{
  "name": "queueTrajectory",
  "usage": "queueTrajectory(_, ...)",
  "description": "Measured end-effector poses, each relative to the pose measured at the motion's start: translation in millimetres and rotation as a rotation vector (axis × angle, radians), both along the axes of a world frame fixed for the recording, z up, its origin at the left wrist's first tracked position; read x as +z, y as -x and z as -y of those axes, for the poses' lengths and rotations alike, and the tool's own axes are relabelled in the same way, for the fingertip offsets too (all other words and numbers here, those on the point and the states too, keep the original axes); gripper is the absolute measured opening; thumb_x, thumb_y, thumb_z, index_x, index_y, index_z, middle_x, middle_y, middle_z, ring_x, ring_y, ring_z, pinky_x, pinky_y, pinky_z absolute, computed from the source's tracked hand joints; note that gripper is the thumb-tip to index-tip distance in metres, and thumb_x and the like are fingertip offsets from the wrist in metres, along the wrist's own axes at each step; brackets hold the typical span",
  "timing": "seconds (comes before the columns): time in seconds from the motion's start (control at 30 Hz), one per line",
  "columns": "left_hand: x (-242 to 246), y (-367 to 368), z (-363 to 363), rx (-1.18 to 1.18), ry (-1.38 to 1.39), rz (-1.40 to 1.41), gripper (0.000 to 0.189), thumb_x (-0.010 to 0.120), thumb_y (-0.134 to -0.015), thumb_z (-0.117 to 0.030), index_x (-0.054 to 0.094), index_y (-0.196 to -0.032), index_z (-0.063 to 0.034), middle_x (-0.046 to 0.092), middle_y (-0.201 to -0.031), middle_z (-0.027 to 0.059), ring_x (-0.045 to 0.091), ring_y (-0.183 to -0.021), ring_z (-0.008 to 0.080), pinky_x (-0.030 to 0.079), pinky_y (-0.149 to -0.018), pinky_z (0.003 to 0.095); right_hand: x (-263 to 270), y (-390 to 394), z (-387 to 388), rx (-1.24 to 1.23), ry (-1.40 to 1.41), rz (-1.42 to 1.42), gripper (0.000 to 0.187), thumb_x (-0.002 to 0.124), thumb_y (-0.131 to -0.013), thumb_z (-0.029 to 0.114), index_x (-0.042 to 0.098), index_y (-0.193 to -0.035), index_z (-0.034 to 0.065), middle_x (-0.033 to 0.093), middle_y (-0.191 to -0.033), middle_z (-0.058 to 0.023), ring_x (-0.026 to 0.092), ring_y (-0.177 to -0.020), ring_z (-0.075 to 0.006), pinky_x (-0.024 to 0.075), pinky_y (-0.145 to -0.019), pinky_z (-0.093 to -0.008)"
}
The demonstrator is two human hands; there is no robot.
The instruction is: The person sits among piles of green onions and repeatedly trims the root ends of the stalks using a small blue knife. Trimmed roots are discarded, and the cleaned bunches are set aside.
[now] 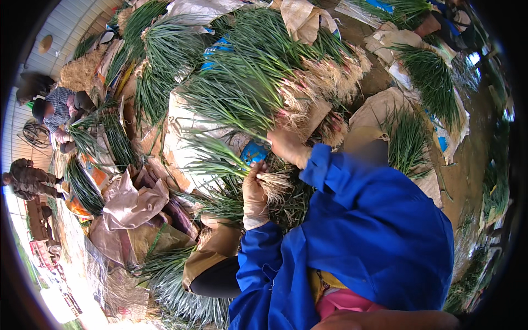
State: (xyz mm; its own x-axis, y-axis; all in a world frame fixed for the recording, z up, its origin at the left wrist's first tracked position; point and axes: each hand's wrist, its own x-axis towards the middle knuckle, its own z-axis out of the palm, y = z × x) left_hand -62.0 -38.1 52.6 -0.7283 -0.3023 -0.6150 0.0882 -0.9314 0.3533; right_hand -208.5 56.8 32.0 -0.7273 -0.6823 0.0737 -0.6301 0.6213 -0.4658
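Note:
My left hand [254,190], in a pale glove, grips a small bunch of green onions [231,165] around its white stems. The pale roots [274,185] stick out on the right, and the green leaves fan out to the left. Slightly above it, my right hand [287,146] is a little blurred, with its fingers closed around the pale end of a green onion stalk [259,136]. Just beyond lies a large heap of green onions [247,86], roots to the right. Loose leaf trimmings [291,210] cover the ground beneath my hands.
A white woven sack [194,128] and a blue object [253,152] lie under the leaves. More onion bundles [169,45] surround me. Crumpled sacks [134,202] are at left. One person [62,109] sits by onions; another person [31,178] is farther off.

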Motion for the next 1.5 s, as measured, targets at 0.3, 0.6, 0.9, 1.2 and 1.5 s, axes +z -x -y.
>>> queueTrajectory(0.3,-61,-25,-14,-0.036,0.067,-0.028,0.008,0.053,-0.089,-0.001,0.059,-0.093,0.0034,0.061,-0.078,0.0089,0.058,-0.068,0.0172,0.05,-0.066,0.0261,11,-42,-56,0.395,0.348,0.979,0.015,0.067,-0.081,0.016,0.061,-0.082,0.0025,0.063,-0.073,-0.005,0.06,-0.067,-0.0171,0.0473,-0.061,-0.0311)
queueTrajectory(0.6,18,-50,28,0.152,0.082,-0.272,0.014,0.052,-0.095,-0.018,0.057,-0.093,-0.0062,0.058,-0.074,0.0032,0.055,-0.069,0.0136,0.048,-0.071,0.0303,-6,6,-47,-0.033,-0.134,0.268,0.018,0.06,-0.078,0.02,0.066,-0.076,0.0029,0.063,-0.071,-0.0151,0.061,-0.066,-0.0313,0.0493,-0.065,-0.0424)
queueTrajectory(0.9,-8,-14,-1,-0.046,-0.027,-0.211,0.017,0.058,-0.092,-0.015,0.061,-0.1,-0.0013,0.063,-0.082,0.0042,0.056,-0.069,0.0113,0.049,-0.062,0.0249,9,10,-21,-0.191,0.369,0.312,0.014,0.067,-0.078,0.025,0.063,-0.082,0.0127,0.065,-0.076,-0.0094,0.064,-0.077,-0.0286,0.0489,-0.062,-0.0404)
queueTrajectory(1.2,-31,-15,-19,-0.033,-0.107,-0.095,0.015,0.058,-0.09,-0.008,0.06,-0.099,0.0039,0.064,-0.094,0.0128,0.061,-0.086,0.0239,0.052,-0.083,0.0372,18,-39,-46,-0.01,0.225,0.533,0.025,0.063,-0.085,0.033,0.068,-0.086,0.0083,0.067,-0.073,-0.0105,0.065,-0.067,-0.0255,0.0496,-0.062,-0.0367)
queueTrajectory(1.5,6,-34,-35,0.022,-0.079,-0.424,0.019,0.057,-0.092,-0.018,0.053,-0.098,-0.0015,0.055,-0.087,0.0056,0.054,-0.082,0.0163,0.049,-0.079,0.0308,-12,-48,-19,0.044,0.364,1.199,0.031,0.069,-0.08,0.032,0.066,-0.076,0.0014,0.067,-0.074,-0.0118,0.062,-0.059,-0.0178,0.0491,-0.051,-0.0354)
